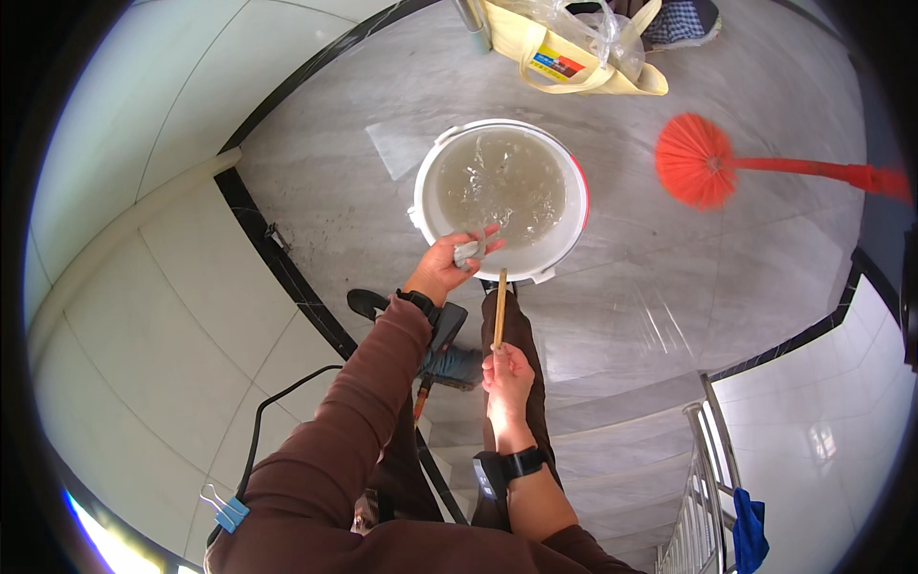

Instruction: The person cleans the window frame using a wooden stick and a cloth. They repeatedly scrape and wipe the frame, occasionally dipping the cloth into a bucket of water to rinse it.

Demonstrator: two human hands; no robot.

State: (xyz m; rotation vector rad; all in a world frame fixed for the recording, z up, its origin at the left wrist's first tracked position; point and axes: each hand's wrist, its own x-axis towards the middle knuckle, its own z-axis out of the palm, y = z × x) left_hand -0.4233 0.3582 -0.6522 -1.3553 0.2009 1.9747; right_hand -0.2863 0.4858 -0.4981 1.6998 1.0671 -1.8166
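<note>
A white plastic bucket (426, 188) stands on the floor in front of me, holding cloudy, rippling water (505, 190). At its near left rim is my left hand (452, 260), with a small pale grey wad (470, 252) held between thumb and palm and the fingers spread over the water. Whether the wad is cloth or something else I cannot tell. Lower down, my right hand (509, 369) grips the near end of a thin wooden stick (500, 308). The stick's far tip reaches up to the bucket's near rim in the picture.
A red round brush (694, 162) on a red pole lies or hangs to the right. Beyond the bucket sits a cream tote bag (574, 64) with clear plastic. Stairs (602, 459) and a metal railing (706, 459), with a blue cloth (749, 531), are at lower right.
</note>
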